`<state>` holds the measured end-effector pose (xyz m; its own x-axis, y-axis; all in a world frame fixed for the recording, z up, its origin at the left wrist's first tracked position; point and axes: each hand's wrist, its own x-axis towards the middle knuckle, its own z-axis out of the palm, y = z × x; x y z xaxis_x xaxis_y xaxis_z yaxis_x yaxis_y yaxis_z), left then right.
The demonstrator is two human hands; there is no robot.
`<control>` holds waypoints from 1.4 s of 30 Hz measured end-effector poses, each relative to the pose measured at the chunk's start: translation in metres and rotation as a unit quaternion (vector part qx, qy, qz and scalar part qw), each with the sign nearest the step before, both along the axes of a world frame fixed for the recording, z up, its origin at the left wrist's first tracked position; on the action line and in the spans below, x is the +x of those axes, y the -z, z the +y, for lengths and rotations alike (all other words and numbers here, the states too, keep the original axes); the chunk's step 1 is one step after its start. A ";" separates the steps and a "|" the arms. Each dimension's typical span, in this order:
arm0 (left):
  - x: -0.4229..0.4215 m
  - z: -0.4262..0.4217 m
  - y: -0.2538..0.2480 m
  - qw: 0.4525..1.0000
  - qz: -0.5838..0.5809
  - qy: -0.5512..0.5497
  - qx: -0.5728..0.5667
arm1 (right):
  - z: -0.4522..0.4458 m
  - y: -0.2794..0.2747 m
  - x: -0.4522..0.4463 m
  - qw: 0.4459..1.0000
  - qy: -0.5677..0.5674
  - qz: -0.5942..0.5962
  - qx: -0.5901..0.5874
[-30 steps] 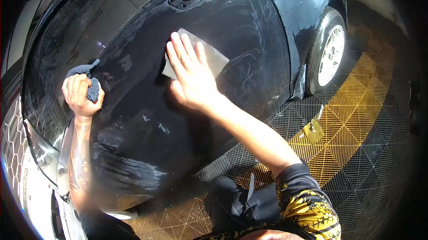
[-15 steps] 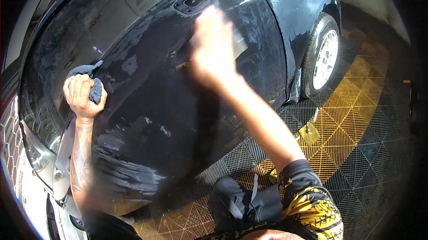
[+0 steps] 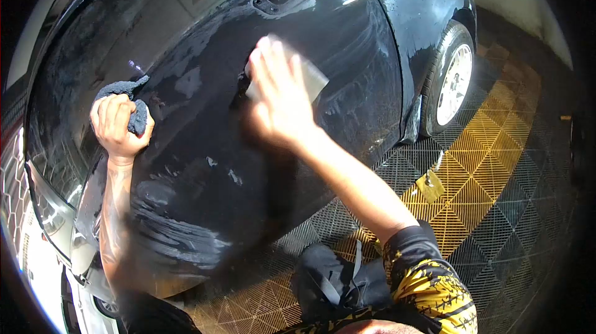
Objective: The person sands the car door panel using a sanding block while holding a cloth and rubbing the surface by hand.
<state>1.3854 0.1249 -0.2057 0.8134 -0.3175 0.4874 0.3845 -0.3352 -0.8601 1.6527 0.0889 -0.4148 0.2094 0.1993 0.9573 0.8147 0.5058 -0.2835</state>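
My right hand [image 3: 277,93] lies flat on the black car door [image 3: 205,129], fingers stretched out. Under the palm and fingers it holds a grey sheet of sandpaper [image 3: 315,81] against the panel; one corner sticks out on the right, and the rest is hidden. Closed around a bunched dark grey-blue cloth [image 3: 138,117], my left hand [image 3: 115,124] rests at the door's upper edge by the window. The door surface has wet, dull and whitish streaks. A recess for the door handle [image 3: 280,0] sits beyond my right hand.
To the right are the front fender [image 3: 397,30] and the wheel [image 3: 456,82]. Black and yellow grid tiles [image 3: 478,148] cover the floor, with a small yellowish square [image 3: 431,186] lying on them. The window [image 3: 118,42] is on the left; my leg [image 3: 329,278] is below.
My right hand has slid with the sandpaper down and to the left across the door, away from the handle recess. My left hand stays on the cloth in nearly the same place.
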 end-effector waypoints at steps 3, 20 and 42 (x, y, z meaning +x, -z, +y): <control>0.001 -0.001 0.000 1.000 -0.001 0.001 -0.003 | 0.031 -0.031 0.060 0.981 0.138 0.122 0.057; 0.008 -0.005 -0.002 0.999 -0.035 -0.018 -0.037 | 0.014 0.041 0.056 0.987 0.100 0.126 0.020; 0.093 0.018 -0.019 0.998 0.050 -0.016 -0.038 | -0.004 0.078 -0.008 0.998 0.029 0.050 -0.014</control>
